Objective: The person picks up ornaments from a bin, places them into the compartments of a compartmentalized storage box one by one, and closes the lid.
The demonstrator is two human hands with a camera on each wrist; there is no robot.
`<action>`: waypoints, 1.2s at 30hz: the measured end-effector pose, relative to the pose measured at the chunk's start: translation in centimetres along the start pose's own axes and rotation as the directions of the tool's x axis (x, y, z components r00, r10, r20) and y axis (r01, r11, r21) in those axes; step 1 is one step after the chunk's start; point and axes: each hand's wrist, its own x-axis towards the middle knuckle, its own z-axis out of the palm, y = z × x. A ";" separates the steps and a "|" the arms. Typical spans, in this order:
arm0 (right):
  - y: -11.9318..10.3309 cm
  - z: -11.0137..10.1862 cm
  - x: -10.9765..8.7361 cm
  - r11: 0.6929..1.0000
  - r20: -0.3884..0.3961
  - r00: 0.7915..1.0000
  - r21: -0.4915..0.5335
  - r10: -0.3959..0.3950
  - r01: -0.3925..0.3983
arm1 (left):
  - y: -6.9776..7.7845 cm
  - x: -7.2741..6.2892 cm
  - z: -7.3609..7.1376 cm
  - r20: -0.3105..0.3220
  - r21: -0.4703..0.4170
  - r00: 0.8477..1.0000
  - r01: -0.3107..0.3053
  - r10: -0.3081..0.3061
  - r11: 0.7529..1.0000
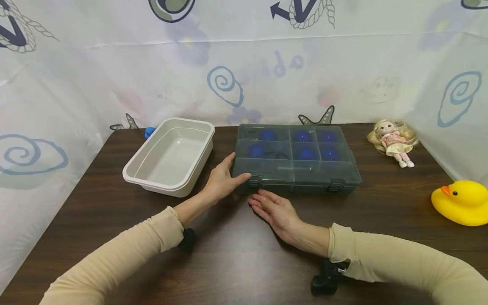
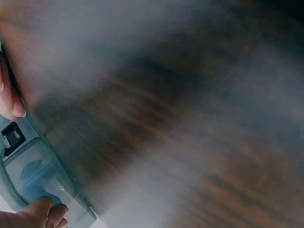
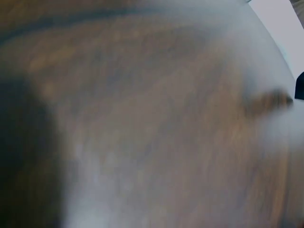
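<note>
A grey-green translucent organizer box (image 1: pixel 263 169) lies with its lid down, and several round blue things (image 1: pixel 306 153) show through it in separate compartments. My left hand (image 1: pixel 223 180) is at the box's front left corner, its fingers along the left side and its thumb reaching over the front edge beside a latch (image 1: pixel 254 182). Just in front of the box, my right hand (image 1: pixel 280 215) is held with fingers extended and nothing in it. The left wrist view catches fingers (image 2: pixel 45 211) against the box wall (image 2: pixel 57 183); the right wrist view is mostly blurred tabletop.
Left of the box stands a deep white basin (image 1: pixel 148 183), with a small blue object (image 1: pixel 149 132) partly hidden behind it. A doll (image 1: pixel 393 142) lies at the back right, and a yellow rubber duck (image 1: pixel 462 203) sits at the right edge. Printed cloth hangs behind the table.
</note>
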 end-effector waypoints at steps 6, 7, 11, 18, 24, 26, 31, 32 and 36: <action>0.7 0.6 -0.1 0.997 -0.048 0.998 0.056 -0.042 0.045 | 0.2 -0.1 0.0 0.000 -0.007 1.000 -0.013 0.013 1.000; 0.8 0.7 0.0 0.997 -0.052 0.998 0.059 -0.045 0.048 | 0.2 -0.1 -0.1 0.002 -0.008 1.000 -0.014 0.014 1.000; 0.9 0.8 0.1 0.996 -0.069 0.996 0.073 -0.048 0.053 | 0.3 -0.3 -0.2 0.000 -0.022 1.000 -0.016 0.016 1.000; 1.0 0.6 0.2 0.996 -0.080 0.996 0.071 -0.045 0.051 | 0.1 -0.3 -0.1 -0.005 -0.020 1.000 -0.010 0.010 1.000; 1.1 0.4 0.3 0.997 -0.051 0.997 0.044 -0.064 0.066 | 0.1 -0.1 0.0 0.007 -0.015 1.000 -0.015 0.015 1.000; 1.0 0.5 0.2 0.997 -0.052 0.997 0.049 -0.058 0.061 | 0.1 -0.1 0.0 0.006 -0.017 1.000 -0.013 0.013 1.000; 0.9 0.5 0.3 0.995 -0.072 0.996 0.079 -0.050 0.055 | 0.1 -0.3 0.0 -0.004 -0.018 1.000 -0.012 0.012 1.000; 1.0 0.5 0.3 0.995 -0.079 0.996 0.085 -0.048 0.055 | 0.1 -0.3 0.0 -0.005 -0.016 1.000 -0.013 0.013 1.000; 0.9 0.3 0.4 0.995 -0.099 0.994 0.085 -0.040 0.048 | 0.1 -0.3 0.1 -0.002 -0.011 1.000 -0.012 0.012 1.000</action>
